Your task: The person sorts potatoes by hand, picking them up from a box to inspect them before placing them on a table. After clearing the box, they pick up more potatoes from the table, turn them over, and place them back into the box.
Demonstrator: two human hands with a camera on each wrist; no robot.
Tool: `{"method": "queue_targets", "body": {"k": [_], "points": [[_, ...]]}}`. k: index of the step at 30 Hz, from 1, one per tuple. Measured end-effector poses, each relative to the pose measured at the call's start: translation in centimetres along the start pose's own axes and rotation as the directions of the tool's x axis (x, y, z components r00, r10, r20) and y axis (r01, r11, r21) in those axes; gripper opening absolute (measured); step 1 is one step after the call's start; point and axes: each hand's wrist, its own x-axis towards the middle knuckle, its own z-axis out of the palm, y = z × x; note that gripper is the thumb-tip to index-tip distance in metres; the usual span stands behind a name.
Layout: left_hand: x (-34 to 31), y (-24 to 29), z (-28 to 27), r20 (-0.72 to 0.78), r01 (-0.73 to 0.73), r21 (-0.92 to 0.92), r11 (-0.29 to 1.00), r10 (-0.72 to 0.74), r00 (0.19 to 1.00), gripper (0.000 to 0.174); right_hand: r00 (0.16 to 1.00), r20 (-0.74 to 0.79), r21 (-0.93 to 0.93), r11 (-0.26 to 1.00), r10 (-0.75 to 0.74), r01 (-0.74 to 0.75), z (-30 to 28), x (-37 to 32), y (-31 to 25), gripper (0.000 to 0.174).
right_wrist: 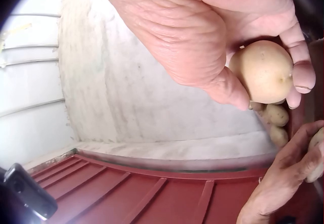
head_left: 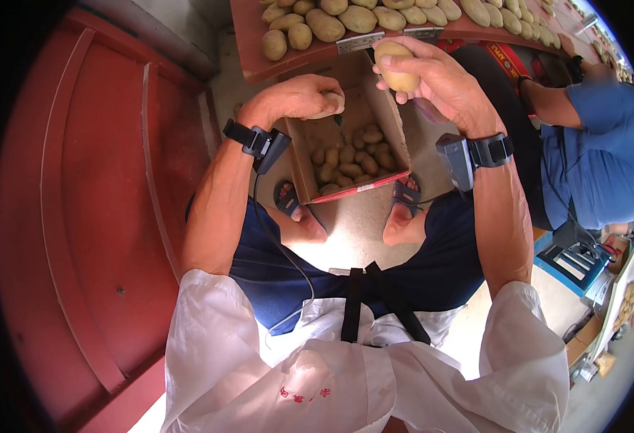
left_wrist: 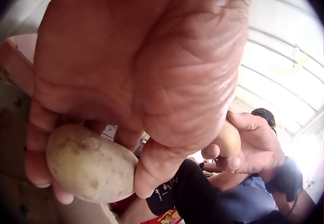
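My left hand (head_left: 292, 99) holds a pale potato (left_wrist: 91, 164) between thumb and fingertips, over the left side of an open cardboard box (head_left: 391, 124). From above, most of that potato is hidden by the hand. A second, yellowish potato (head_left: 396, 68) is in my right hand (head_left: 450, 85), raised near the table edge above the box's far right corner. The right wrist view shows thumb and fingers curled round this potato (right_wrist: 263, 72). Several potatoes (head_left: 353, 159) lie loose in the near part of the box, on the floor between the person's feet.
A red table (head_left: 255, 47) bearing rows of potatoes (head_left: 357, 19) stands beyond the box. Close on the left is a red panelled surface (head_left: 100, 216). Another person in a blue shirt (head_left: 598, 159) sits to the right, near a blue device (head_left: 573, 263).
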Motion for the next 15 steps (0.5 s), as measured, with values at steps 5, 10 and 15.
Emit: {"method": "queue_targets", "body": {"k": [5, 10, 15], "points": [[0.09, -0.29, -0.05, -0.002, 0.024, -0.011, 1.0, -0.024, 1.0, 0.032, 1.0, -0.006, -0.006, 1.0, 0.012, -0.013, -0.05, -0.02, 0.19, 0.047], [-0.65, 0.56, -0.3, -0.025, 0.047, 0.027, 0.999, -0.046, 0.999, 0.035, 0.999, -0.027, -0.017, 1.0, 0.018, -0.018, -0.02, -0.17, 0.09, 0.043], [-0.56, 0.07, -0.44, -0.053, 0.033, 0.041, 0.999, -0.031, 0.998, 0.036, 0.999, -0.014, -0.043, 0.999, 0.03, -0.031, -0.16, -0.28, 0.29, 0.039]]}}
